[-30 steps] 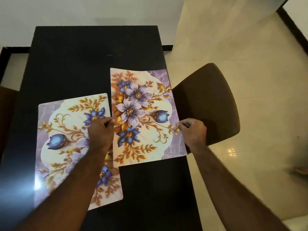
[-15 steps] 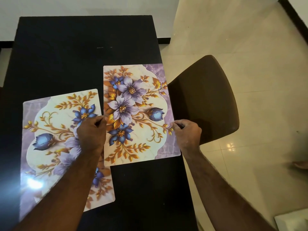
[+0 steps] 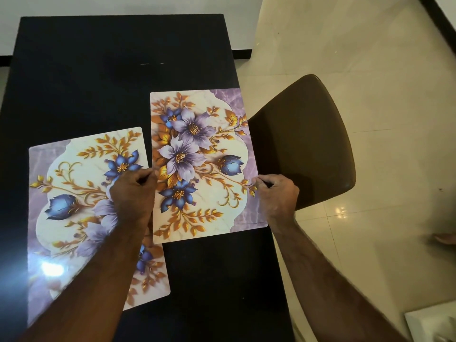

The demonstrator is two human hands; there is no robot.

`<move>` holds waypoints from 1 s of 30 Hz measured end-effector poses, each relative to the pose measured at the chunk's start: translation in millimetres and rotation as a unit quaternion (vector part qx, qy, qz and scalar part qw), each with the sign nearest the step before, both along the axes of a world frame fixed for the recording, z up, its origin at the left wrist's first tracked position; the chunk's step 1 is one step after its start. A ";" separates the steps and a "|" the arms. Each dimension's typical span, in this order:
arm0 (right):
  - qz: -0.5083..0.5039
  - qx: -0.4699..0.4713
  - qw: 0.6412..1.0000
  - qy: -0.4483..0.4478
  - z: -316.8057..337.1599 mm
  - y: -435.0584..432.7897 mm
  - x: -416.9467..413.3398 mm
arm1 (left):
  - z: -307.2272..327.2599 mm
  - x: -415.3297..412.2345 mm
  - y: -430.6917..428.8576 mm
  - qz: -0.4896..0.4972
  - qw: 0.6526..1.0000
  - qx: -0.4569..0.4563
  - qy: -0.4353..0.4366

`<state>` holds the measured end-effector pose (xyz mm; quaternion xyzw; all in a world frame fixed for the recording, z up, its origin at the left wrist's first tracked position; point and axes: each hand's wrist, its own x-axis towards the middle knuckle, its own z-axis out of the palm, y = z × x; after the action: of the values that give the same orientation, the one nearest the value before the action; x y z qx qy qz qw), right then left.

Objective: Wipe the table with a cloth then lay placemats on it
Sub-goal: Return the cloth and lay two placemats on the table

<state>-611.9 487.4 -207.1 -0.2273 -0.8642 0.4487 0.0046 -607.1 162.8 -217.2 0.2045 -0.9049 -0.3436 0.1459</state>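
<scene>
Two floral placemats lie on the black table (image 3: pixel 103 70). The right placemat (image 3: pixel 202 169) sits along the table's right edge, its long side running away from me. My left hand (image 3: pixel 133 196) pinches its left edge and my right hand (image 3: pixel 276 196) pinches its right edge, fingers curled. The left placemat (image 3: pixel 74 198) lies flat and slightly skewed at the near left, partly under my left forearm. No cloth is in view.
A brown chair (image 3: pixel 303 141) stands close against the table's right side, just beyond my right hand. Cream floor tiles spread to the right. A white object (image 3: pixel 434 324) shows at the bottom right corner. The wall runs behind the table's far end.
Both hands keep their grip on the right placemat's edges. The placemat has been nudged slightly, ending square with the table's right edge; the view shifted a little.
</scene>
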 end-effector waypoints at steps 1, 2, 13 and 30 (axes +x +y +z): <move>0.000 -0.004 1.000 0.002 -0.3 0.4 0.6 | -0.5 0.5 -0.8 -0.002 1.000 -0.006 0.003; -0.002 -0.009 1.000 0.003 -0.2 0.7 1.1 | -1.5 0.8 -1.8 -0.005 1.000 -0.011 0.005; 0.005 -0.019 1.000 0.000 0.9 1.7 1.6 | 0.0 2.7 -3.3 -0.002 1.000 0.015 -0.008; -0.034 -0.055 0.998 0.007 34.0 -2.6 15.1 | 50.9 26.2 -33.0 0.109 0.961 0.254 0.019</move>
<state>-596.8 484.9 -173.1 -0.2536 -0.8300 0.4967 0.0136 -581.0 129.8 -166.3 0.3255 -0.7570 -0.5484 0.1424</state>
